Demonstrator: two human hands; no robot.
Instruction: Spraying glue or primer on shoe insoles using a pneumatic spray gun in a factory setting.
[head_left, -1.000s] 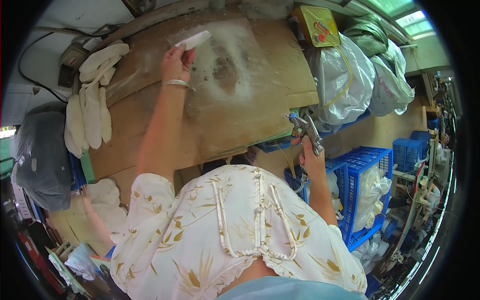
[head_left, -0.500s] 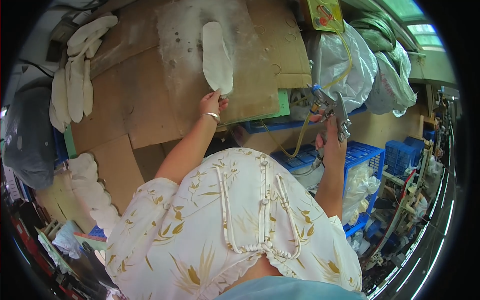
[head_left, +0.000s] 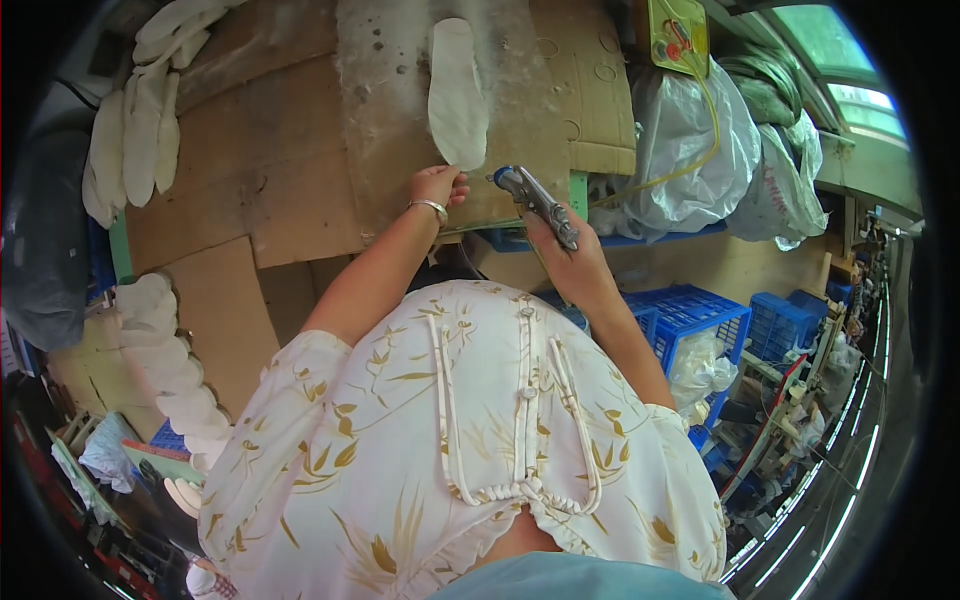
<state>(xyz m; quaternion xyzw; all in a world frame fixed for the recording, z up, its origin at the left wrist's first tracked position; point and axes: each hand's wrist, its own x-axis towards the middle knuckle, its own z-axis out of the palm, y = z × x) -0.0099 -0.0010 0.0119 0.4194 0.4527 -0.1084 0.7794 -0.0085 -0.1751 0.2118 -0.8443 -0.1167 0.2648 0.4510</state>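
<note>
Nearest me: my floral blouse [head_left: 470,440] fills the lower view, both forearms reaching up from it.
Right hand [head_left: 572,262]: fingers wrapped tight around the grip of a metal spray gun [head_left: 535,200] — nozzle aimed toward the board.
Left hand [head_left: 436,186]: fingertips pinching the lower end of a white insole [head_left: 457,92], bracelet at my wrist.
Insole position: lying flat on the stained cardboard board [head_left: 300,190], just left of the gun's nozzle.
Left side: more white insoles [head_left: 130,140] stacked along the board's edge.
Farther right: blue crates [head_left: 690,315], and clear plastic bags [head_left: 690,150] beyond them.
</note>
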